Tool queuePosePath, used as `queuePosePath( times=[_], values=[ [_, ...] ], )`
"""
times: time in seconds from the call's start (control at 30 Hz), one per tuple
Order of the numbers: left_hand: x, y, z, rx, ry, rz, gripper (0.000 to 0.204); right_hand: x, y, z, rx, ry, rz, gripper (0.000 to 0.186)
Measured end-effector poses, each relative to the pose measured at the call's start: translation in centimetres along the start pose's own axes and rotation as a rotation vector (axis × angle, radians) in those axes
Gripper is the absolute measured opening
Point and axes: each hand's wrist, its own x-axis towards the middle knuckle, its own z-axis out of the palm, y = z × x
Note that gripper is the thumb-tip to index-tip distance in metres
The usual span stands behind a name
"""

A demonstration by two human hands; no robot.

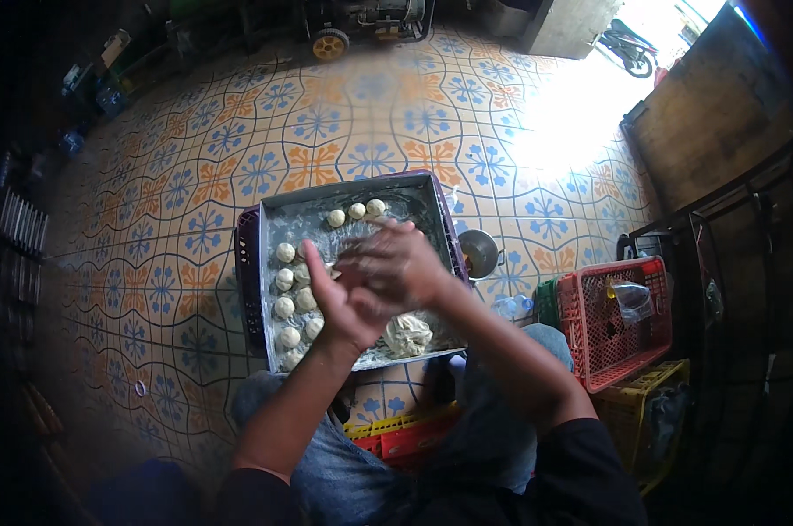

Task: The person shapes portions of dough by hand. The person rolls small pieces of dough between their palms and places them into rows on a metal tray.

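Your left hand [348, 317], thumb spread; your right hand [405, 270], blurred, over it; any grasp: cannot tell. Dough balls [284, 307]: tray [302, 219], left and far. Dough lump [408, 337]: near right. Advisable: light, even palm pressure.

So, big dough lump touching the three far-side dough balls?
Apart. Head view: dough lump at near side of the tray, three dough balls toward its far side, wide gap between.

A: What site is on your feed?
B: I read small food workshop, possibly in a home; can't confirm. I see a floured tray [304, 216] of dough balls [284, 307] and a red crate [575, 352].
A: Other cues?
B: Patterned tile floor [212, 182], wheeled machine [372, 17], motorbike [626, 46] past a bright opening.
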Motion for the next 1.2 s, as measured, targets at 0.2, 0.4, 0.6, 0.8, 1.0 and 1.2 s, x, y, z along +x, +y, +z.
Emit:
queuePosePath(
  times=[0.2,0.4,0.6,0.8,1.0,1.2],
  values=[
    [1.2,-1.0,0.3,-0.029,-0.047,-0.02,0.116,-2.1,-0.4,1.8,-0.036,-0.045,0.271,0.046],
    [0.1,-0.1,1.2,-0.065,0.223,-0.062,0.111,-0.9,3.0,-0.6,-0.136,0.064,0.28,0.04],
    [0.3,0.8,-0.1,0.065,0.021,0.036,0.11,0.2,-4.7,1.8,0.047,0.065,0.027,0.049],
    [0.7,0.5,0.2,-0.087,0.081,0.133,0.097,-1.7,1.2,1.4,0.014,0.381,0.24,0.025],
    [0.7,-0.5,-2.0,-0.128,0.135,0.133,0.093,0.6,-4.4,3.6,0.32,0.126,0.3,0.042],
    [0.6,-1.5,-4.6,-0.513,-0.196,-0.064,0.092,0.2,-0.3,1.2,-0.044,0.009,0.337,0.054]
  ],
)
